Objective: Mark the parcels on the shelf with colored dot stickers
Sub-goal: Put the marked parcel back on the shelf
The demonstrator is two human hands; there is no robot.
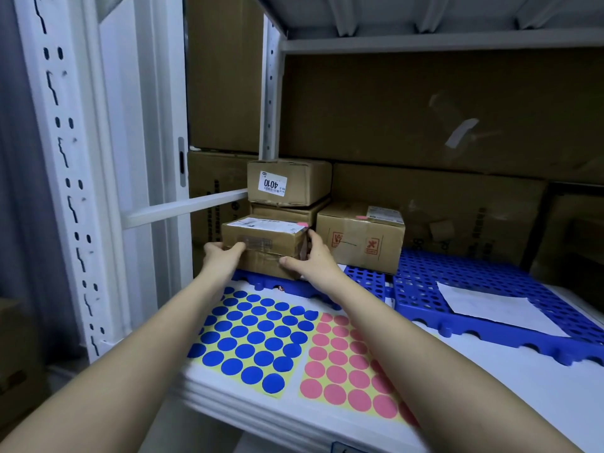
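- Near the shelf's (490, 403) back left corner, both arms reach out; the left hand (222, 253) and right hand (313, 259) grip a small parcel (264, 237) by its ends.
- Blue dot stickers (251, 338) and pink dot stickers (346, 364) lie along the front edge.

Blue round dot stickers on yellow backing sheet (251, 341): regular grid, near front left corner of the white metal shelf (490, 387). Pink round dot stickers on yellow backing sheet (346, 364): same grid, just beside it. Blue perforated plastic mat (421, 286): even hole pattern. Brown cardboard parcels (264, 240): white labels; front one carries a pink dot (302, 223). Right brown cardboard box (359, 237): red printed symbols.
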